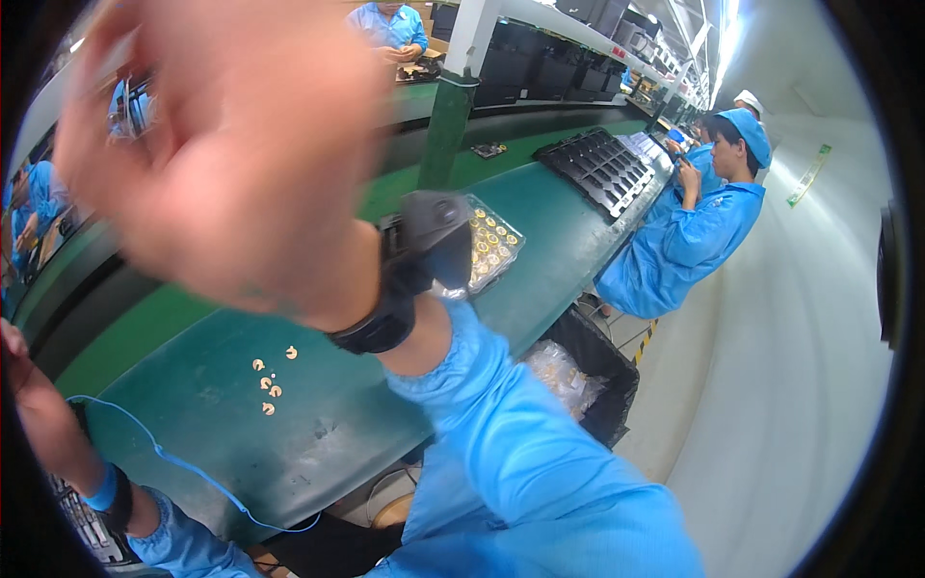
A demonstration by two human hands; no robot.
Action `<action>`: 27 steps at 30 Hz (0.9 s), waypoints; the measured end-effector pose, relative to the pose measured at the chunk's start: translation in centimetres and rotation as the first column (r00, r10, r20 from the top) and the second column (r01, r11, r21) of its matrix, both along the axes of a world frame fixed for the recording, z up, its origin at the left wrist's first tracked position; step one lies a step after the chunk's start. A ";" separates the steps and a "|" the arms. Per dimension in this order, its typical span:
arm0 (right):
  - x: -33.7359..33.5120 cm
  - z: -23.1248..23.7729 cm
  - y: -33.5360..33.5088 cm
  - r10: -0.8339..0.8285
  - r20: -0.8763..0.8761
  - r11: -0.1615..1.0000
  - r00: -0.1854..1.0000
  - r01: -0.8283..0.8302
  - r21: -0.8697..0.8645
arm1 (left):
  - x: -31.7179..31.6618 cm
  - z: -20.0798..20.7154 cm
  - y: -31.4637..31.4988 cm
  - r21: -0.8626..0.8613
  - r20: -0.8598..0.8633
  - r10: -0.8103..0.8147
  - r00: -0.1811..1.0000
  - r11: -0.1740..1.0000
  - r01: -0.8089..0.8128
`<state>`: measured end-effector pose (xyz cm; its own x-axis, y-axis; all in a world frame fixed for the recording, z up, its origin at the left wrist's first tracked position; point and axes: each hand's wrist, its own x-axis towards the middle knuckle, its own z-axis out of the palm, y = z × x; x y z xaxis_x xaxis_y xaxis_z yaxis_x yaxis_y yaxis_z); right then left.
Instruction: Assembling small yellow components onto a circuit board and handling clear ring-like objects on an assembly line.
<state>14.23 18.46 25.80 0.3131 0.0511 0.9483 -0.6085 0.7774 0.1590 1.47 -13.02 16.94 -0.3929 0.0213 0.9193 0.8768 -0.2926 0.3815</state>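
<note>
My right hand (231, 164) is raised close in front of me and fills the upper left of the head view. It is smeared by motion, so its fingers and anything in them cannot be made out. A black band with a small dark device (434, 226) sits on that wrist. My left hand (39, 405) is at the left rim, its fingers mostly cut off; a blue and black wrist strap (108, 496) circles its wrist. Several small round gold-coloured parts (267, 383) lie loose on the green work surface (356, 424). Beyond my right wrist stands a clear tray (520, 241) of similar round parts.
A blue cord (193, 469) curves over the near left surface. Farther along lies a black compartment tray (597, 169), with a co-worker in blue (689, 231) beside it. A black bin (617, 409) holding clear plastic bags stands below the bench edge. A green post (445, 130) rises behind.
</note>
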 end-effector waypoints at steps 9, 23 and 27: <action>-5.2 -15.9 0.8 -0.196 0.482 0.952 0.854 0.047 0.303 | 1.7 -9.0 9.2 -0.409 -0.030 0.283 0.959 0.871 -0.270; -5.1 -26.6 2.2 0.306 0.844 0.946 0.441 -0.043 -0.321 | -0.3 -17.9 10.8 -0.581 -0.065 0.283 0.957 0.769 -0.267; -6.1 -27.2 2.4 0.557 0.795 0.825 0.238 -0.054 -0.562 | -0.6 -18.4 8.5 -0.687 0.201 0.348 0.916 0.716 -0.121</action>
